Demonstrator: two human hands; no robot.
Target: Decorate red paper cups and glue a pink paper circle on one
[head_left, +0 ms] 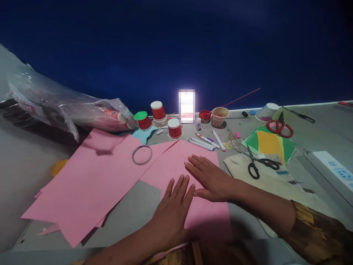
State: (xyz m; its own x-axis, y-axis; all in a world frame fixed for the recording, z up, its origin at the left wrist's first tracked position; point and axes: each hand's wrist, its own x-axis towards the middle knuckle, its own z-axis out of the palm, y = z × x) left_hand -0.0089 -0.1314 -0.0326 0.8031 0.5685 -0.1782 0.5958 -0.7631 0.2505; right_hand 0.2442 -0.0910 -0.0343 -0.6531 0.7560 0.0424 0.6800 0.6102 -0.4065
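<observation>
A sheet of pink paper (204,217) lies in front of me on the grey table. My left hand (176,206) rests flat on its left part, fingers stretched out and pointing away from me. My right hand (211,178) lies palm down across the same sheet, its fingers extended toward the upper left. Neither hand grips anything. More large pink sheets (91,180) overlap at the left, with a grey ring (142,155) on them near the middle.
Behind the paper stand red-and-white paper cups (174,129), a glowing blurred screen (186,106) and several markers (202,143). To the right are black-handled scissors (253,165) on a cream cloth (292,187), red-handled scissors (280,129), coloured sheets (270,143) and a power strip (333,173). Plastic packaging (91,110) lies far left.
</observation>
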